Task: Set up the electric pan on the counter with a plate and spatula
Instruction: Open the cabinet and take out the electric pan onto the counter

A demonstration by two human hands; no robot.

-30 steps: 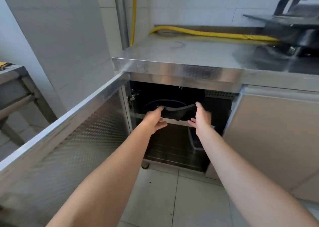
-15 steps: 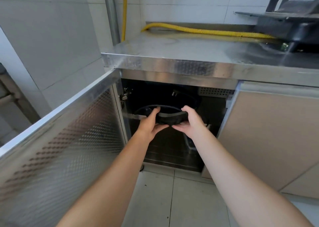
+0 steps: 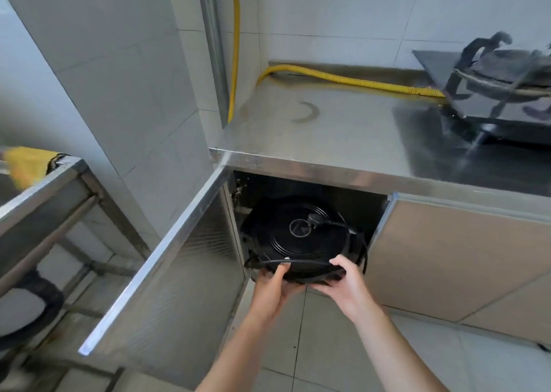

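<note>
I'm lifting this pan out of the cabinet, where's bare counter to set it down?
Bare steel counter lies between the wall corner with the yellow hose and the gas stove. The right end is crowded by the stove.

- Black electric pan [image 3: 298,236], concentric ridges, in both hands' grip
- Black cord [image 3: 337,224] across it
- Silver counter [image 3: 328,135] above the grip
- Yellow hose [image 3: 343,79] beyond
- Dotted-pattern silver door [image 3: 179,272] left of the grip

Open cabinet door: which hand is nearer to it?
Left. The left hand grips the electric pan nearest the open cabinet door; the right hand grips farther away.
</note>
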